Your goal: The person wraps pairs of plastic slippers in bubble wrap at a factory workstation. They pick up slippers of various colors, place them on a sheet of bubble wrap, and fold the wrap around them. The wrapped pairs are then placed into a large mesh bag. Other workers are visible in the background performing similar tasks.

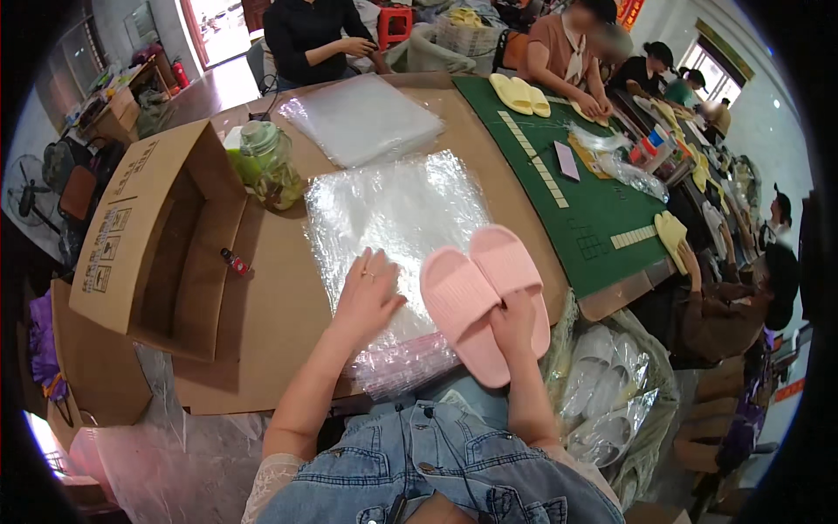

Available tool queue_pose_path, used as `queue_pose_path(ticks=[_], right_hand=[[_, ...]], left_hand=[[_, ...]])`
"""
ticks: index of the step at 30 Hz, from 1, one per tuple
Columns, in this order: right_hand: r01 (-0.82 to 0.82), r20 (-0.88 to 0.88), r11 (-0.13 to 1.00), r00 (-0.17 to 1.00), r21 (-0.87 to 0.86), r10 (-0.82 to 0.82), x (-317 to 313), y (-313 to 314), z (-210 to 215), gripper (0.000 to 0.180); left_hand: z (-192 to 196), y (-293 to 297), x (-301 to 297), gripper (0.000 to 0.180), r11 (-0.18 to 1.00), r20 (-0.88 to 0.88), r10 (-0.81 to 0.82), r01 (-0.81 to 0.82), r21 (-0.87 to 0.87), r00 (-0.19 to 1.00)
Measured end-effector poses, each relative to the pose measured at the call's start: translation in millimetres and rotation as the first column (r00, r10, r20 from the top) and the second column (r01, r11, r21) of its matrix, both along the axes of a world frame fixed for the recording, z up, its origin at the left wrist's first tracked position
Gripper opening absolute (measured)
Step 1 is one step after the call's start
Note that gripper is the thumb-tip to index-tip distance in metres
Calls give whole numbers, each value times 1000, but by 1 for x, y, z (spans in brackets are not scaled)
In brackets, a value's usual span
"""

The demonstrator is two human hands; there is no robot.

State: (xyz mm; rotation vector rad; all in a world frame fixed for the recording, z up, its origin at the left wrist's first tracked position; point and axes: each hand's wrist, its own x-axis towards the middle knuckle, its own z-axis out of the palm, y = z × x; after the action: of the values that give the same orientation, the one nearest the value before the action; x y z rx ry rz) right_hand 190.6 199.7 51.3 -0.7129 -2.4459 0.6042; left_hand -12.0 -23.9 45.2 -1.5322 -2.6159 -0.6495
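Observation:
My right hand [513,325] grips a pair of pink slide slippers [460,297] side by side, its fingers closed between their straps. The slippers are over the right edge of a stack of clear plastic bags [397,210]. On that stack my left hand [367,293] lies flat, palm down, with a ring on one finger and its fingers stretched out. The near end of the stack shows a pinkish edge close to my lap. Beyond it sits a second pile of clear plastic sheets or bags [362,118].
An open cardboard box [188,253] stands left, near a small red bottle [234,261] and a glass jar [266,166]. Right is a green mat [532,162] with yellow slippers [520,94] and a phone [566,161]. A sack of wrapped slippers [602,384] stands lower right. Several people sit around.

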Motion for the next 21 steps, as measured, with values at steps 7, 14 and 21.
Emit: queue_pose_path(ticks=[7, 14, 21], right_hand=[[35, -228, 983, 971, -180, -77, 76, 0, 4, 34], [-2, -298, 986, 953, -166, -49, 95, 5, 37, 31], [-288, -203, 955, 941, -72, 269, 86, -12, 53, 33]], left_hand=[[18, 5, 44, 75, 973, 64, -227, 229, -23, 972], [20, 17, 44, 38, 958, -1, -248, 245, 151, 969], [29, 31, 37, 19, 959, 200, -61, 1, 285, 978]])
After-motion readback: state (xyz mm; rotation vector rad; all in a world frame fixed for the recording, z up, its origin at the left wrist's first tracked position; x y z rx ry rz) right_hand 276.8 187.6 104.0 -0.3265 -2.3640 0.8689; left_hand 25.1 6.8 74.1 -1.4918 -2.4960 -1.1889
